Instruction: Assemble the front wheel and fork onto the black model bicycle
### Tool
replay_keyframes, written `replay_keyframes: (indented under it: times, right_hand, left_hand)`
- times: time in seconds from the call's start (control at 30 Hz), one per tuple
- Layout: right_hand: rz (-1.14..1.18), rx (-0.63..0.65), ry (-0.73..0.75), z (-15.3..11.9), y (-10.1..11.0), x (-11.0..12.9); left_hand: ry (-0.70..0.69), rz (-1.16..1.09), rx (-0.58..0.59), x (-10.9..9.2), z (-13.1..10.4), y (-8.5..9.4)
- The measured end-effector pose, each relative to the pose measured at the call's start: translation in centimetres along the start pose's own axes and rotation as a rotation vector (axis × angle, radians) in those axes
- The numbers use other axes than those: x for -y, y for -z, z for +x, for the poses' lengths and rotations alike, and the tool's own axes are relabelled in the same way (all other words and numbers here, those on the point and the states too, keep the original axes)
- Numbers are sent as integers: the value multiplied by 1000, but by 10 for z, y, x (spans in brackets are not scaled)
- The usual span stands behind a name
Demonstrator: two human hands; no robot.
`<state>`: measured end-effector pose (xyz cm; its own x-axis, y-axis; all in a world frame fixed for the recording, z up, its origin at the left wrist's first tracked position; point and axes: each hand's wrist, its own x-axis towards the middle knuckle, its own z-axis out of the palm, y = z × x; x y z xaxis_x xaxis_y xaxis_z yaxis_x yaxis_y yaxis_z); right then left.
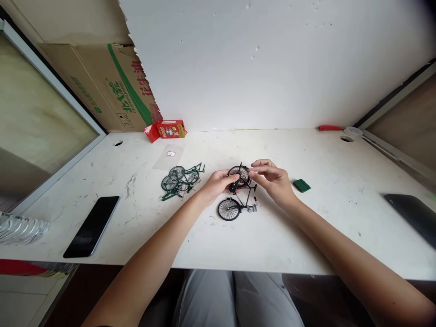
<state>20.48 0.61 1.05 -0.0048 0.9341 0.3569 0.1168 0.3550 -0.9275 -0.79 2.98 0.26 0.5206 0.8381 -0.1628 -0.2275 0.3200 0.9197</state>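
Note:
A small black model bicycle (245, 203) lies on its side at the middle of the white table, one wheel toward me and the other farther off. My left hand (220, 184) grips it at the far wheel, thumb on top and the other fingers partly hidden beneath. At the right of that same wheel is my right hand (270, 179), its thumb and index finger pinched together close to the rim. Whatever sits between those fingertips is too small to make out. Green model bicycle parts (182, 181), wheels and frame among them, lie left of my hands.
A clear plastic bag (168, 156) and a red box (172, 129) lie behind the green parts. A dark green piece (301, 185) rests right of my hand. One phone (91, 227) is at left, a black object (412, 213) at far right. A white board (265, 68) stands behind.

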Motion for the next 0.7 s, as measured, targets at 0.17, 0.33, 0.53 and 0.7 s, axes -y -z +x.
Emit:
replay_keyframes:
  times: [0.17,0.33,0.53,0.7]
  right_hand:
    - [42,21,-41,-1,0,1]
    - [107,63,-107,-2,-1,4]
    - [121,53,-142,-3,-2,5]
    - [110,51,-155,-4,-4,6]
  left_hand:
    - [-25,-49,-4,1,-3,-7]
    - [-23,-62,-16,0,-4,-8]
    - [-33,-14,2,0,-5,-9]
    - [-47,6,-7,-1,-8,-14]
